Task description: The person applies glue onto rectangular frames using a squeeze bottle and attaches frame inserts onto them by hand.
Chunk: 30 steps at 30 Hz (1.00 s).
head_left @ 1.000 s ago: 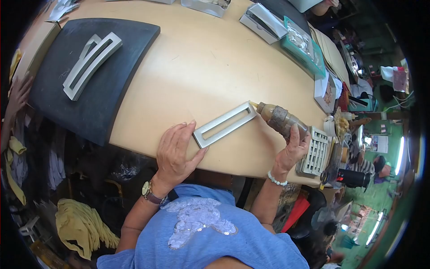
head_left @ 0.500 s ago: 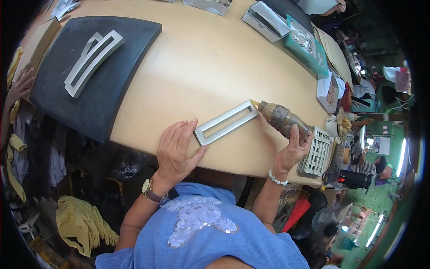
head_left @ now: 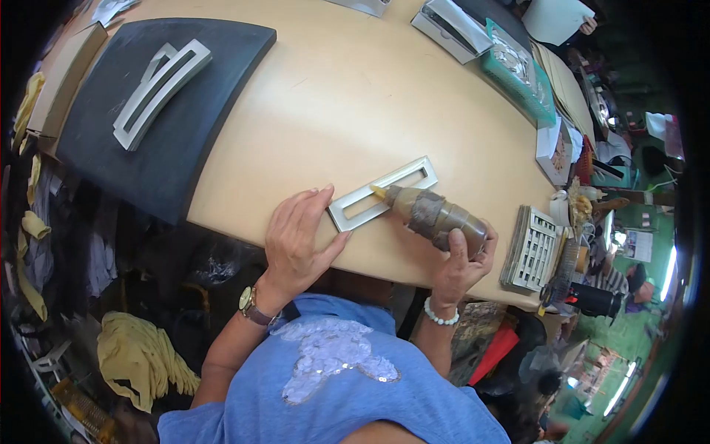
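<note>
A flat metal frame (head_left: 414, 175) with a long slot lies slanted on the table near its front edge. My left hand (head_left: 292, 233) rests at the frame's left end, fingers stretched out and thumb near the lower corner. Contact there is slight or hard to tell. In my right hand (head_left: 470, 263) is a brown squeeze bottle (head_left: 447, 220) with a dark band round it, gripped near its base. The bottle tilts down to the left, and its yellow nozzle (head_left: 379, 191) is at the frame's upper long side. Part of the frame is hidden behind the bottle.
Curved metal frames (head_left: 159, 96) lie on a black board (head_left: 96, 129) at left. A stack of slotted metal frames (head_left: 534, 250) stands right of my hand. Farther back are a white box (head_left: 451, 29) and a green basket (head_left: 543, 103). Another person's hand (head_left: 589, 25) holds something white.
My right hand has brought the bottle left, so its nozzle has gone from the frame's right end towards its middle. The left hand stays by the left end. The whole view has shifted slightly.
</note>
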Each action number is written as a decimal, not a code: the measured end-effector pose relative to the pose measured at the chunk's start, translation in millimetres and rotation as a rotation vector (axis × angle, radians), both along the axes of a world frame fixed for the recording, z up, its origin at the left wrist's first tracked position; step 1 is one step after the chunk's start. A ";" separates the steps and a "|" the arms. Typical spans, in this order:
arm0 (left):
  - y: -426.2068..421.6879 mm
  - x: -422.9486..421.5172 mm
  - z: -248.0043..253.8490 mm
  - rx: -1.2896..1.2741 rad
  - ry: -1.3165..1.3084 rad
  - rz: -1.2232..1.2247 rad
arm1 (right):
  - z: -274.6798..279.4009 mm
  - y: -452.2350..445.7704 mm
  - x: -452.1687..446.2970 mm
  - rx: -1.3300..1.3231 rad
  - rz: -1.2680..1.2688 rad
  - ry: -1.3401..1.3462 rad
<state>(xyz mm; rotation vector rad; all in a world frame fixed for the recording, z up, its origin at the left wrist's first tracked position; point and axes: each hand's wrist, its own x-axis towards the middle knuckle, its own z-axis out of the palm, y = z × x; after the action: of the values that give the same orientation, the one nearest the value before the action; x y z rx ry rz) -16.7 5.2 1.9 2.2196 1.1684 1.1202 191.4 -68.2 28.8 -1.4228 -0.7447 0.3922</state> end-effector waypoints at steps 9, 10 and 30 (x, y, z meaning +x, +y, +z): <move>-0.4 -0.9 -0.7 -0.025 -0.025 -0.012 | 7.0 -9.1 -31.8 -0.064 0.165 0.168; -0.1 -0.9 -0.9 -0.022 -0.021 -0.013 | 7.7 -10.0 -26.9 -0.024 0.156 0.272; -0.4 2.6 -1.1 0.011 -0.021 -0.010 | -15.8 -15.1 69.5 0.061 -0.183 0.141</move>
<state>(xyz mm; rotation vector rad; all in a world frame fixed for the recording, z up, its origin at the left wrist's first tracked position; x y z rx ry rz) -14.2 4.8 0.8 2.2138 1.1444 1.1466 260.9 -83.4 13.0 -1.3774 -0.5043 0.3209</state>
